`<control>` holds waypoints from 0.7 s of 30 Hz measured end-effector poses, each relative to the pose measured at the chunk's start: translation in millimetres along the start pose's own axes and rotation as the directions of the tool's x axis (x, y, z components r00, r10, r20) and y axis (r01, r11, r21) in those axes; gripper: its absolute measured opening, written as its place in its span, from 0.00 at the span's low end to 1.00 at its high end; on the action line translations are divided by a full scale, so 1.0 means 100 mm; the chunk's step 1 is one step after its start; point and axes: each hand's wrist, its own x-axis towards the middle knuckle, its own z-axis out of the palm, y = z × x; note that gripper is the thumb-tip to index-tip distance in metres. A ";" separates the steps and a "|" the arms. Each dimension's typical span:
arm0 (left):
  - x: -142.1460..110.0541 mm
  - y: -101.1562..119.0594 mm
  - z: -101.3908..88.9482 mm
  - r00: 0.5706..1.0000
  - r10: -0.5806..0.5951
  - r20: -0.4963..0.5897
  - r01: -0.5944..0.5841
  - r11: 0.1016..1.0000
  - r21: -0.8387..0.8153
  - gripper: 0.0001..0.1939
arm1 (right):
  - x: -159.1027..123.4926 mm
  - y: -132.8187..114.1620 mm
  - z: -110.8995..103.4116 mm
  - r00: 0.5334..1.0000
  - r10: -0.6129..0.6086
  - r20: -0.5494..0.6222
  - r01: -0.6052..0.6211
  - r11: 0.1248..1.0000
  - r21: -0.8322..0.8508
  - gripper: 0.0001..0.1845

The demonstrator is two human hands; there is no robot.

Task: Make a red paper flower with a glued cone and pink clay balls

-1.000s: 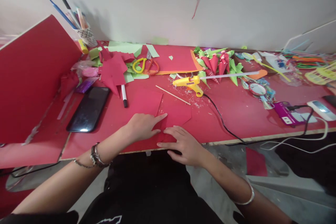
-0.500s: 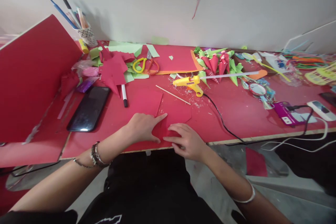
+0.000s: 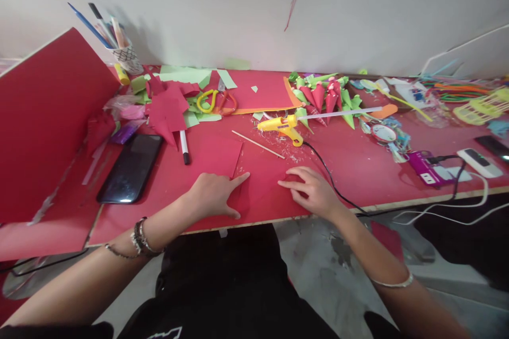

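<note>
My left hand (image 3: 212,194) lies flat on red paper, its thumb and index finger spread apart. A red paper sheet (image 3: 222,154) extends beyond that hand; its outline partly blends into the red tabletop. My right hand (image 3: 312,189) rests to the right with fingers stretched out, fingertips low over the red surface; whether they touch paper there I cannot tell. Beyond both hands lies a thin wooden stick (image 3: 257,144). A yellow glue gun (image 3: 284,126) with a long glue stick in its back lies past the stick, its black cord running near my right hand.
A phone (image 3: 130,168) and a white marker (image 3: 184,147) lie left. Behind are paper scraps (image 3: 169,108), scissors (image 3: 217,101) and red and green paper cones (image 3: 324,96). A pen cup (image 3: 127,58) stands by the wall. Right, a purple box (image 3: 429,168) sits near cables.
My right hand has moved to the right, away from my left hand, and its fingers have straightened. My left hand has stayed in place on the paper. The camera view has shifted slightly.
</note>
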 end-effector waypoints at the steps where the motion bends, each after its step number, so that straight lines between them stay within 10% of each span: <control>1: 0.00 0.00 0.00 1.000 0.004 -0.003 -0.004 1.000 0.004 0.47 | -0.01 0.06 -0.02 1.000 0.018 -0.013 -0.019 1.000 -0.019 0.18; 6: 0.00 -0.01 0.01 1.000 0.005 -0.008 -0.005 1.000 0.016 0.47 | -0.01 0.14 -0.09 0.989 0.138 -0.048 -0.140 0.989 -0.038 0.17; 14: 0.00 0.00 0.00 0.998 0.035 -0.050 -0.031 0.997 0.069 0.48 | 0.25 -0.38 0.08 0.973 0.225 0.046 -0.228 0.971 0.077 0.21; 21: -0.19 -0.08 -0.15 0.946 0.020 -0.325 0.027 0.990 0.138 0.27 | 0.37 -0.49 0.10 0.955 0.259 0.146 -0.285 0.937 0.203 0.17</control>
